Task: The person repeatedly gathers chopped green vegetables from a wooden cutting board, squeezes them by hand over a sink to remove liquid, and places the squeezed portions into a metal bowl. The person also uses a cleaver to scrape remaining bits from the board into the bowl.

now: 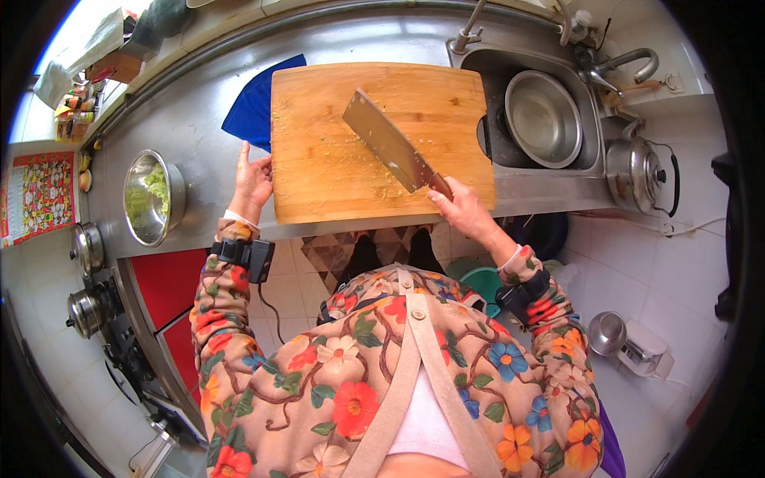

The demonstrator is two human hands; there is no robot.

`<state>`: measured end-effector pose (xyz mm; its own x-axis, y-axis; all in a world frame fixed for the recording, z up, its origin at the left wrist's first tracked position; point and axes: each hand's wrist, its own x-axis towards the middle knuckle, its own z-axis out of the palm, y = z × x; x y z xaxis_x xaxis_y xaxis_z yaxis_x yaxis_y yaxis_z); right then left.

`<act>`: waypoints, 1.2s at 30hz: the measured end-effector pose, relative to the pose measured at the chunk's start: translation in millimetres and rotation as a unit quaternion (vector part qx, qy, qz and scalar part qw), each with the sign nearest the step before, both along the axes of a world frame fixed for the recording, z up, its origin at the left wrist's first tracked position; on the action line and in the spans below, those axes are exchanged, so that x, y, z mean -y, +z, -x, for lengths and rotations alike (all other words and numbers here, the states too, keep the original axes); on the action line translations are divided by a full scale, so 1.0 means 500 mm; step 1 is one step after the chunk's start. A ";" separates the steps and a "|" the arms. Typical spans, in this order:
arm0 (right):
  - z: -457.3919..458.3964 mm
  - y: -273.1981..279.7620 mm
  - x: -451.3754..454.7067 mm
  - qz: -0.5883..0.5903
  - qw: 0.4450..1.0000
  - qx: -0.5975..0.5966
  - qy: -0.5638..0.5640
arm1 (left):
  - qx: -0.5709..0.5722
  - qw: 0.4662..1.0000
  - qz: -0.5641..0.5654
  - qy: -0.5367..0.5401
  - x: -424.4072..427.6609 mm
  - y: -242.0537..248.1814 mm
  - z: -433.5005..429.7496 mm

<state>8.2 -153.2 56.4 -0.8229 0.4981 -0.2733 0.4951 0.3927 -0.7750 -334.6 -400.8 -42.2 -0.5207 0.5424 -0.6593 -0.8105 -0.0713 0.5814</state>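
Observation:
My right hand (pixel 466 210) grips the wooden handle of a cleaver (pixel 391 143), whose broad blade lies flat or nearly flat over the cutting board. Small pale and green food bits cling to the blade. The wooden cutting board (pixel 311 197) is strewn with similar crumbs, and its right end reaches over the sink's edge. At the board's left edge is my left hand (pixel 254 179), palm turned up, thumb apart, fingertips touching or just under the board. A blue cloth (pixel 257 107) lies partly beneath the board. Left of it, a steel bowl (pixel 173 197) holds chopped pale-green vegetable (pixel 156 186).
A metal basin (pixel 544 119) sits in the sink (pixel 487 60), beside a faucet (pixel 627 66). A kettle (pixel 636 173) stands at the counter's right end. Pots (pixel 86 310) are at the stove on the left. A teal tub (pixel 483 284) is below, right of my legs.

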 end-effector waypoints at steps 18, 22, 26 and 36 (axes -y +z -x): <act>-0.004 -0.033 0.033 -0.358 0.930 -0.039 0.070 | 0.054 0.998 -0.025 0.004 -0.003 -0.023 0.018; -0.056 -0.020 0.039 -0.201 0.975 -0.041 -0.089 | 0.076 0.996 -0.037 0.000 -0.003 -0.022 0.016; -0.204 0.000 0.043 0.245 0.895 -0.116 -0.353 | 0.091 0.995 -0.028 0.006 -0.009 -0.011 0.000; -0.252 -0.102 0.215 0.379 0.800 -0.201 -0.420 | 0.106 0.994 -0.028 -0.011 -0.015 -0.030 -0.006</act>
